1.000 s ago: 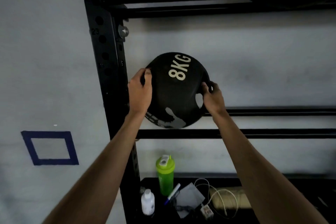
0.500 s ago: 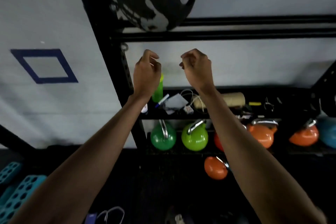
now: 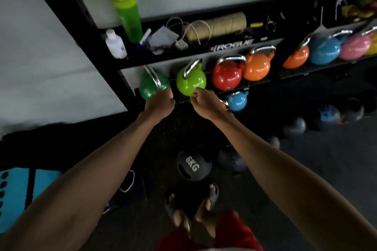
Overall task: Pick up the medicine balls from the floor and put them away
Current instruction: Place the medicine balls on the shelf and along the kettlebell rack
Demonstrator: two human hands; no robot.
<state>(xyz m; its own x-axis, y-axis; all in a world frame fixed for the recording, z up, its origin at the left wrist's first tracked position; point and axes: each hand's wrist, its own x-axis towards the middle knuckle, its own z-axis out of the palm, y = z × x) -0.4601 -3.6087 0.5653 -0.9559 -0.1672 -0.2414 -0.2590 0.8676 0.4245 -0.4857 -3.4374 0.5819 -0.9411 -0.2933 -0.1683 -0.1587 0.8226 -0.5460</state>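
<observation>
A dark medicine ball marked 6KG point(image 3: 193, 166) lies on the floor just ahead of my feet. A second dark ball point(image 3: 231, 159) rests right of it. More balls, one blue and grey point(image 3: 329, 113) and one dark grey point(image 3: 295, 127), lie farther right on the floor. My left hand point(image 3: 160, 104) and my right hand point(image 3: 206, 103) hang in front of me with fingers curled in and nothing in them, well above the 6KG ball. The 8KG ball on the upper rails is out of view.
A black rack point(image 3: 114, 63) holds a row of coloured kettlebells point(image 3: 190, 81) on its low shelf. A green shaker bottle point(image 3: 127, 11), a white bottle, a pen and a cable sit on the shelf above. Blue mats point(image 3: 18, 195) lie at the lower left.
Both hands let go of the 8KG ball on the upper rails and dropped. My view has tilted down to the kettlebell shelf and the balls on the floor.
</observation>
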